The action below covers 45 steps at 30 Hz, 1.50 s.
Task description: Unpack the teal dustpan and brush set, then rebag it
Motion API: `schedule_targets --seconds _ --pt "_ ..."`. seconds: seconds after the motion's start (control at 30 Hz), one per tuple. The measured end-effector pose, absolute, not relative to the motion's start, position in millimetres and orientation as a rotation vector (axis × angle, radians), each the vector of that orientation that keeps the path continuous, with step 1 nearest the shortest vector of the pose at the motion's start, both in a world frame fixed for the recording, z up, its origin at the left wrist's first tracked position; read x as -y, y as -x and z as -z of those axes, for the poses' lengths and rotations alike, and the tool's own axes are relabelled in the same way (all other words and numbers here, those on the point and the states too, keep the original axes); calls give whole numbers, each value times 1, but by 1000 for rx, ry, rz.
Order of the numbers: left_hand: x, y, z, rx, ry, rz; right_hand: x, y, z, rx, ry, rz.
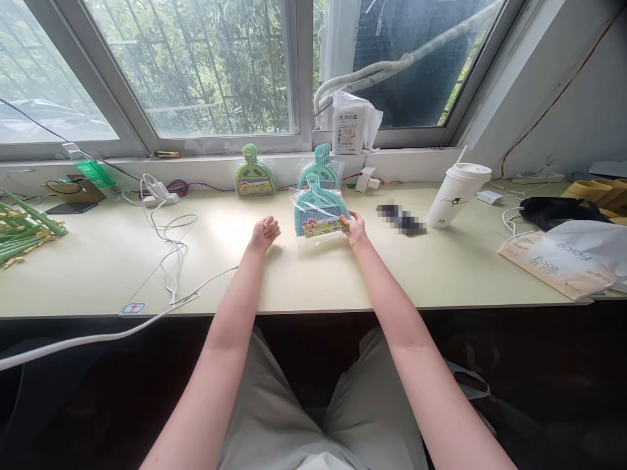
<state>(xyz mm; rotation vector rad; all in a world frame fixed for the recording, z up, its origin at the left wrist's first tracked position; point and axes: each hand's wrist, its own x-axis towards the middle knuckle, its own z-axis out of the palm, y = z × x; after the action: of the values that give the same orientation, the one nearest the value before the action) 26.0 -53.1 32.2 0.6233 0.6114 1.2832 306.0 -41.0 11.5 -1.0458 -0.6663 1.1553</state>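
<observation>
My right hand (356, 230) grips the lower right corner of a teal dustpan-and-brush set (319, 205) in clear plastic wrap. Its handle points up and a printed label runs along its lower edge. My left hand (266, 233) is closed in a fist over the desk, to the left of this set, apart from it and with nothing showing in it. Directly behind the held set, another teal set (322, 155) leans against the window ledge, partly hidden. Further left, a green dustpan-and-brush set (255, 175) leans there too.
White cables (171, 251) trail over the desk (313, 287) on the left, near a power strip (160, 198) and green stalks (29, 228). To the right stand a lidded cup (455, 196) and a tissue pack (568, 254). A white package (350, 124) sits on the ledge.
</observation>
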Motion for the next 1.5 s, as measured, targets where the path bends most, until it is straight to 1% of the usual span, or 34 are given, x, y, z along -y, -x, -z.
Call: schedule_targets --seconds 0.43,0.6,0.77,0.83,0.93,1.0,1.1,1.27,1.5 --pt "52 -26 -30 -644 -650 -1256 40 -306 -10 679 1059 -1151" --pt "49 -30 -31 -697 -732 -1351 42 -304 -12 705 1054 -1169" --pt "51 -38 -27 -733 -930 -1114 48 -290 -18 949 1028 -1245" --pt "49 -39 -23 -834 -975 -1107 54 -283 -21 1094 1069 -1078" --pt "45 -37 -18 -918 -926 -1265 63 -270 -26 1249 1072 -689" --pt "43 -35 -17 -897 -874 -1376 67 -262 -27 1353 1040 -635" --pt "42 -34 -20 -845 -811 -1446 67 -251 -23 1392 1072 -821" --pt "43 -36 -21 -771 -843 -1442 61 -252 -16 1236 1217 -1169" --pt "45 -38 -21 -736 -889 -1439 61 -263 -17 1073 1095 -1361"
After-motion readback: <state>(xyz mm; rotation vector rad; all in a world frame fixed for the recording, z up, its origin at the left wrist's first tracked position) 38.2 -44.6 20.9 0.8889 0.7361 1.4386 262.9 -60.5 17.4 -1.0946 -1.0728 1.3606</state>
